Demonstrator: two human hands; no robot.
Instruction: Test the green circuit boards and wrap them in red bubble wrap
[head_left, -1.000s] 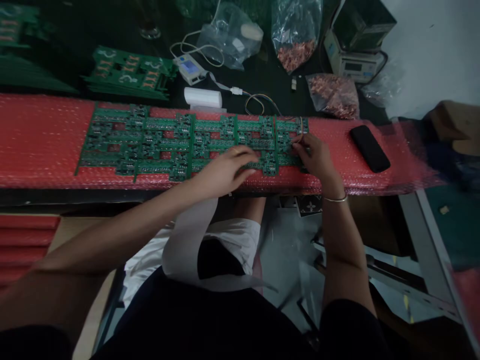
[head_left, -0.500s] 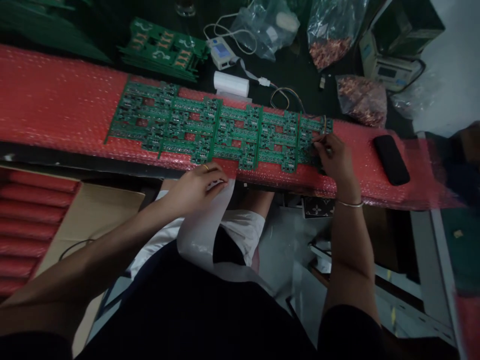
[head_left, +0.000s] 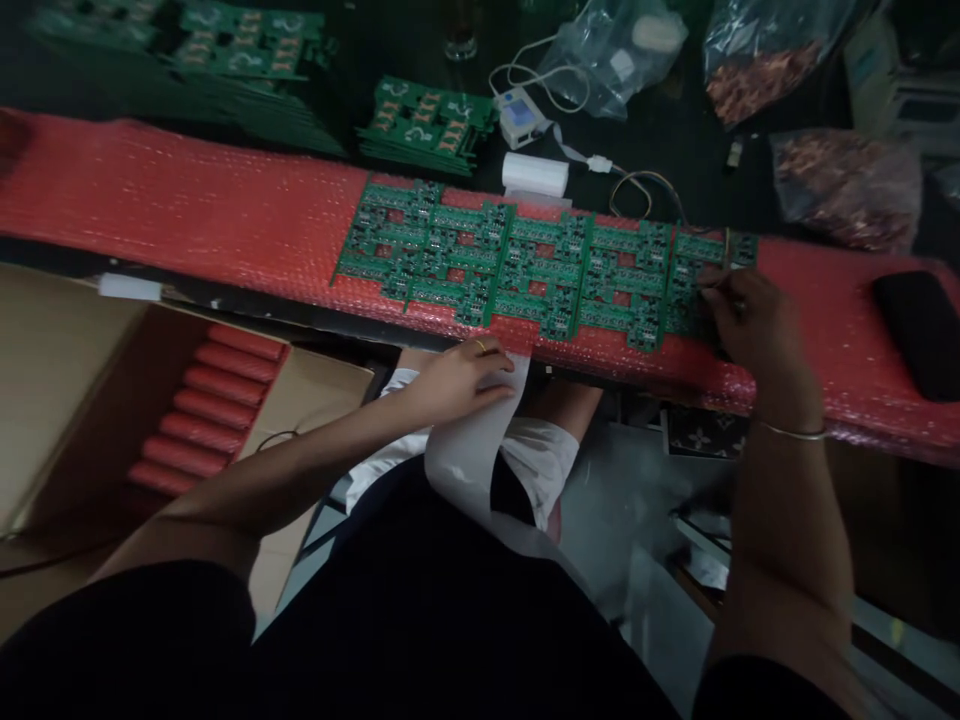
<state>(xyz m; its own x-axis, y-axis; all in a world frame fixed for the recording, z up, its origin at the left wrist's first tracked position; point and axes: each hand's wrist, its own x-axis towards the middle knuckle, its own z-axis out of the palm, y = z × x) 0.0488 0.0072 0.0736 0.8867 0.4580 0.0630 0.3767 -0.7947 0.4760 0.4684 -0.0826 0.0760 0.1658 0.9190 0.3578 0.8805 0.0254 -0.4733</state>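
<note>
Several green circuit boards point(head_left: 540, 262) lie side by side on red bubble wrap point(head_left: 247, 200). My left hand point(head_left: 469, 378) rests at the front edge of the wrap, its fingers on a translucent white strip point(head_left: 469, 450) that hangs down over my lap. My right hand point(head_left: 754, 315) is over the rightmost board point(head_left: 694, 262), thumb and fingers pinched together at the ends of thin wires point(head_left: 727, 250). The fingertips are dark and partly blurred, so the exact contact with the board is hard to make out.
Stacked green boards point(head_left: 427, 125) stand behind the wrap, near a white roll point(head_left: 535, 175) and a small white device point(head_left: 519, 115). Bags of copper-coloured parts point(head_left: 847, 185) lie back right, a black phone point(head_left: 919, 330) at right. Below left, a carton point(head_left: 82, 400) holds red rolls point(head_left: 225, 390).
The view has swung left, so everything appears farther right and more of the carton and board stacks shows. Both hands keep nearly the same places relative to the boards.
</note>
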